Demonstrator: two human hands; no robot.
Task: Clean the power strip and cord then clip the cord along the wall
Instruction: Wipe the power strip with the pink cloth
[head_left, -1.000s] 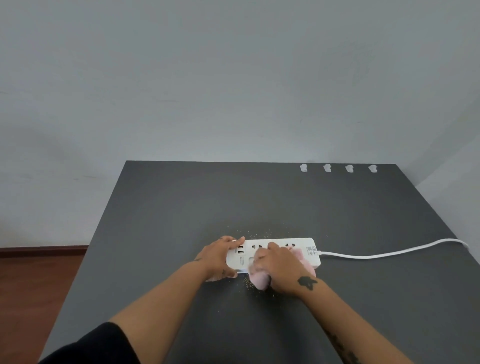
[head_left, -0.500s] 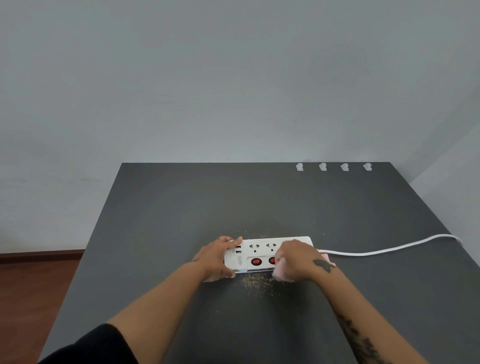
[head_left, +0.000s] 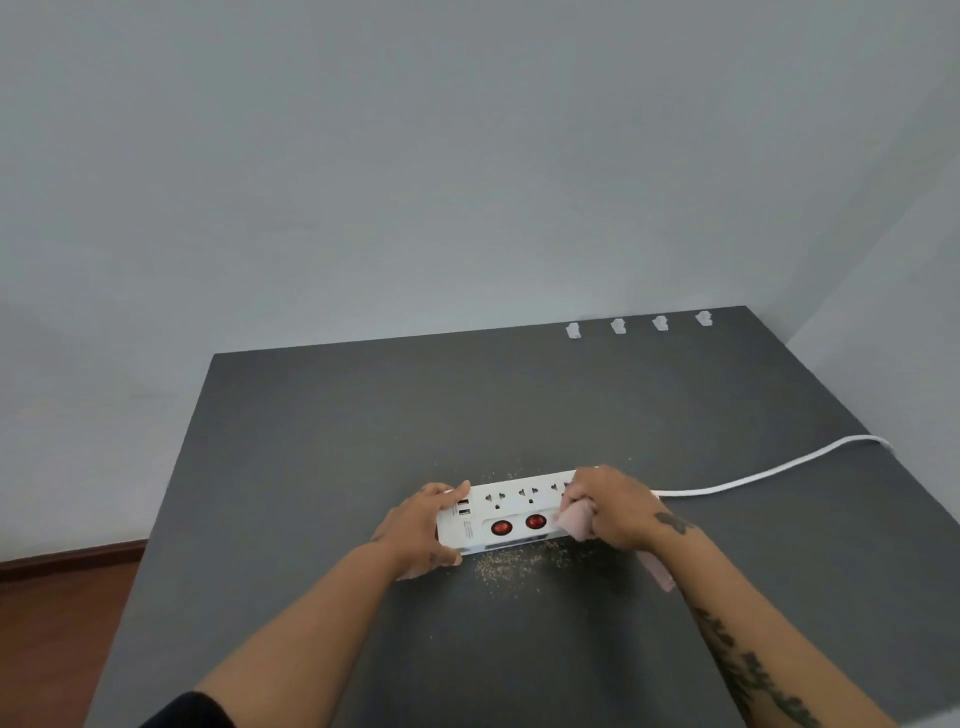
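Observation:
A white power strip (head_left: 511, 512) with two red switches lies on the dark grey table (head_left: 337, 441). My left hand (head_left: 421, 525) grips its left end, thumb over the top edge. My right hand (head_left: 610, 506) presses a pink cloth (head_left: 577, 522) onto the strip's right end and hides that end. A tail of the cloth hangs out under my right wrist. The white cord (head_left: 769, 473) runs from behind my right hand to the table's right edge. Several white cord clips (head_left: 639, 326) sit in a row at the foot of the wall, back right.
Fine brown crumbs (head_left: 514, 566) are scattered on the table in front of the strip, and a few behind it. Grey walls meet in a corner at the right. Wooden floor (head_left: 47, 623) shows to the left of the table.
My right hand with the cloth has slid from the middle of the strip to its right end, baring the two red switches. More crumbs lie in front of the strip. My left hand stayed put.

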